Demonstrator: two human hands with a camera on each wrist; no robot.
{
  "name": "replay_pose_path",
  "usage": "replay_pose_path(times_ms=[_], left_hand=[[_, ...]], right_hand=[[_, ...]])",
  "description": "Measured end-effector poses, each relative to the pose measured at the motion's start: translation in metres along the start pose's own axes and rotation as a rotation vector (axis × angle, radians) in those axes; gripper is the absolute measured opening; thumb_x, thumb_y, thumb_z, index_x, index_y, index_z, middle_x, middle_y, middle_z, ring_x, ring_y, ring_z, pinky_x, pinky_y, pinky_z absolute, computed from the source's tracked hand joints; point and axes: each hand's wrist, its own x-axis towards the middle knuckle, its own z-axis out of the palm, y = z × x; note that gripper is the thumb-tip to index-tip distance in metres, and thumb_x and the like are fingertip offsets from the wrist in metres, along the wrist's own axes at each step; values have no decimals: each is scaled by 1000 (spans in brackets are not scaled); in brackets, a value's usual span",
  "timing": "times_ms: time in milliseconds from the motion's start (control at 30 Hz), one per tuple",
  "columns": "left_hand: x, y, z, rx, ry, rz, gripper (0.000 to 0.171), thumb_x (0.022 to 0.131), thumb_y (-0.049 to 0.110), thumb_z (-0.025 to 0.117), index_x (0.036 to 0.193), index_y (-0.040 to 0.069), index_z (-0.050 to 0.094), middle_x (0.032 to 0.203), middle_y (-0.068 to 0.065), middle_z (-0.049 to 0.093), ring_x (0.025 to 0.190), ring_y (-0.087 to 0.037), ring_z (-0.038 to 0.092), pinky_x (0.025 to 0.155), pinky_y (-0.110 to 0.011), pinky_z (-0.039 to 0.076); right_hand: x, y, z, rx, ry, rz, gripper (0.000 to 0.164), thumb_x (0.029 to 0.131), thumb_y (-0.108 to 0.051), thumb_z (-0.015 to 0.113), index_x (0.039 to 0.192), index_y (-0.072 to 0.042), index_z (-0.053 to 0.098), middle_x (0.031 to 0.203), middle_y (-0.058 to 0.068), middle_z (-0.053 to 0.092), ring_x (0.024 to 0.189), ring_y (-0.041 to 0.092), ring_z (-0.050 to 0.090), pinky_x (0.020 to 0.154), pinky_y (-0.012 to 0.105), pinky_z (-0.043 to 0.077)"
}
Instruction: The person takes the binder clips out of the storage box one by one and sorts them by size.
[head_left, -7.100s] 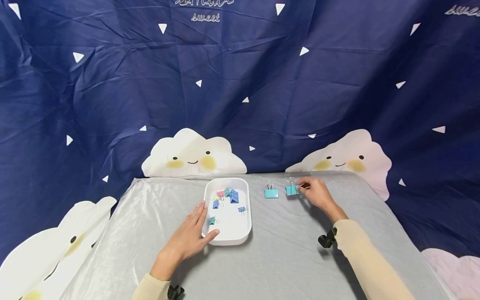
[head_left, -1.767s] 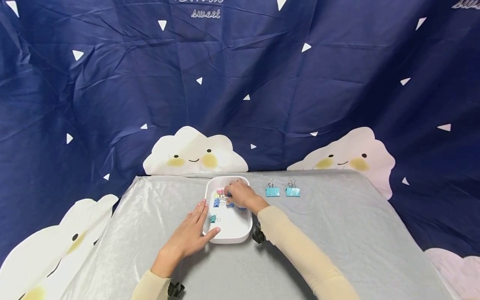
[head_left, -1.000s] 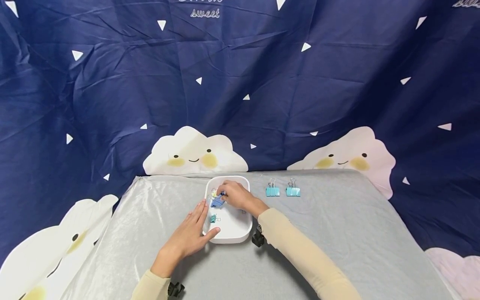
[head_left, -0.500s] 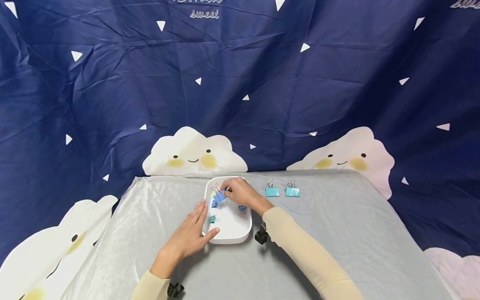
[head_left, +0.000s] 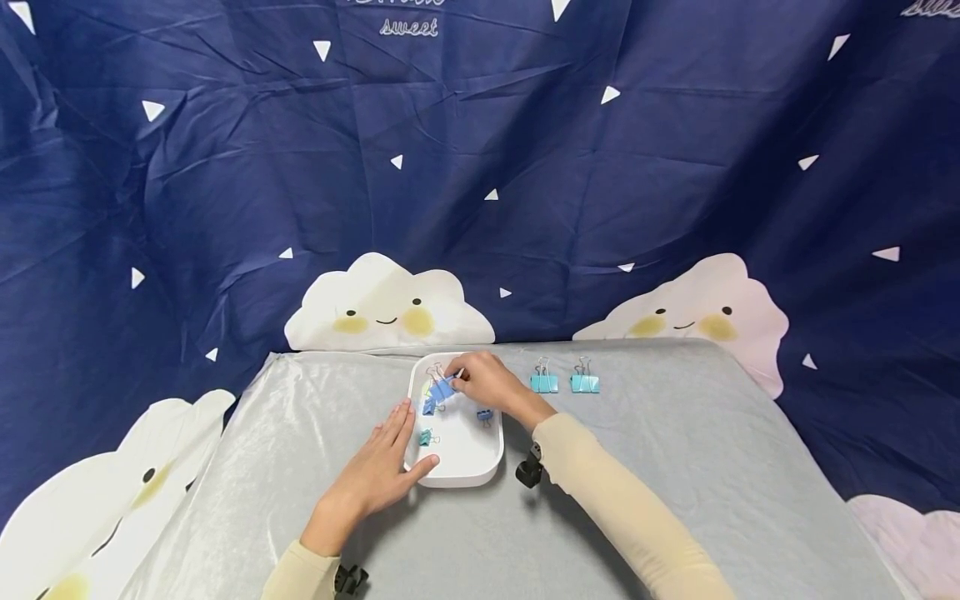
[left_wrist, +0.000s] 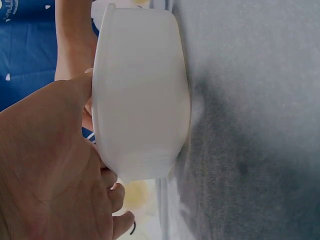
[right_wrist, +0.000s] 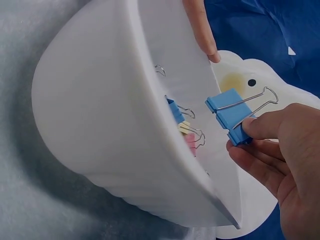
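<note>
One grey cloth [head_left: 712, 458], navy backdrop [head_left: 540, 142]; left fingers [head_left: 393, 425] straight, right fingers [right_wrist: 256, 162] tight on blue clip [right_wrist: 231, 106].

The right hand [head_left: 489, 383] has left the teal clip [head_left: 585, 384] — it now pinches a raised blue clip [right_wrist: 231, 112].

The head view looks forward and down from well back. Both wrist views, close and turned sideways, share the tray [left_wrist: 140, 95], seen from its left and right.
</note>
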Motion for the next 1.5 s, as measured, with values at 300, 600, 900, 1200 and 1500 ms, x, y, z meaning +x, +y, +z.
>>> replay_pose_path(times_ms=[300, 600, 900, 1200, 1500], left_hand=[[0, 0, 1, 16, 16, 6, 99, 104, 65, 53, 168, -3, 20, 179, -18, 15, 166, -36, 19, 134, -58, 23], [0, 0, 1, 22, 12, 4, 98, 104, 65, 52, 168, -3, 20, 179, -17, 13, 166, -36, 17, 135, -56, 21], [0, 0, 2, 25, 11, 2, 99, 104, 67, 50, 168, -2, 20, 179, -16, 13, 166, -36, 18, 136, -55, 21], [0, -1, 2, 23, 12, -2, 99, 104, 68, 49, 168, -2, 20, 179, -15, 13, 166, -35, 17, 136, -54, 20], [0, -1, 3, 12, 15, 0, 99, 104, 68, 50, 168, -2, 21, 179, -16, 13, 166, -36, 18, 136, -54, 20]], right_hand=[[-5, 2, -11, -9, 51, -28, 15, 97, -12, 78, 111, -11, 83, 107, 3, 82, 91, 14, 76, 80, 28, 63], [-12, 2, -26, 11, 86, -56, 15, 97, -13, 78, 111, -12, 83, 106, 3, 83, 88, 12, 77, 78, 25, 63], [-19, 1, -40, 10, 114, -56, 14, 97, -13, 79, 110, -12, 84, 104, 2, 83, 88, 11, 77, 78, 26, 63], [-26, 8, -55, 19, 152, -75, 14, 97, -13, 78, 110, -12, 84, 104, 3, 83, 86, 10, 77, 79, 28, 64], [-39, 18, -75, 18, 232, -78, 14, 95, -9, 79, 107, -10, 85, 100, 5, 82, 84, 15, 77, 78, 32, 65]])
